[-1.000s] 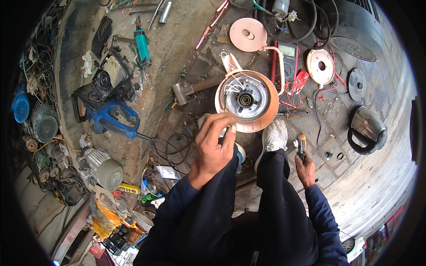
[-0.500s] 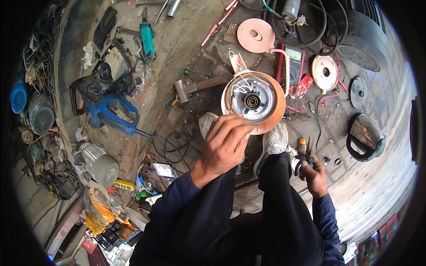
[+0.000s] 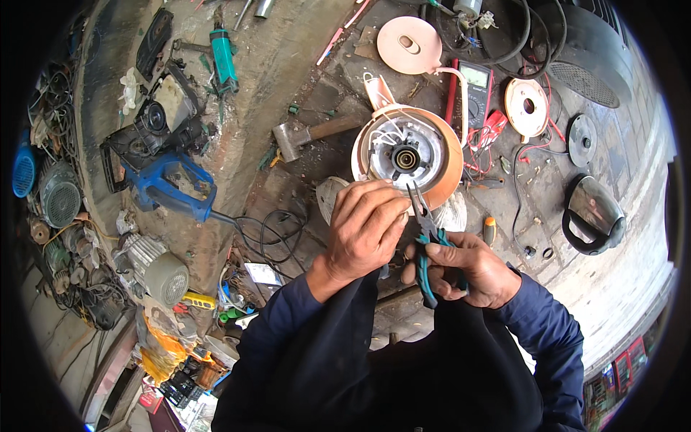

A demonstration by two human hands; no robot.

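Note:
A pink electric kettle body (image 3: 450,169) stands with its underside up, showing a metal heating plate (image 3: 383,160), a round dark connector (image 3: 406,158) at the centre and white wires. My left hand (image 3: 363,230) is closed at its near rim, with the fingertips over the edge; their undersides are hidden. In my right hand (image 3: 479,268) I grip needle-nose pliers (image 3: 430,232) with teal handles. Their slightly parted jaws point away from me and lie over the kettle's near rim, just right of my left fingertips. Nothing shows between the jaws.
Beyond the kettle lie a pink lid (image 3: 409,45) and a red multimeter (image 3: 475,101). At right are a pink ring-shaped base (image 3: 526,109), a grey disc (image 3: 582,140), a dark handled jug (image 3: 594,216) and an orange-handled tool (image 3: 489,230). A hammer (image 3: 317,135) and blue power tool (image 3: 173,189) lie left.
My right hand has brought the pliers from the right side in to the kettle's near rim. My left hand stays at the rim. The whole view has shifted slightly.

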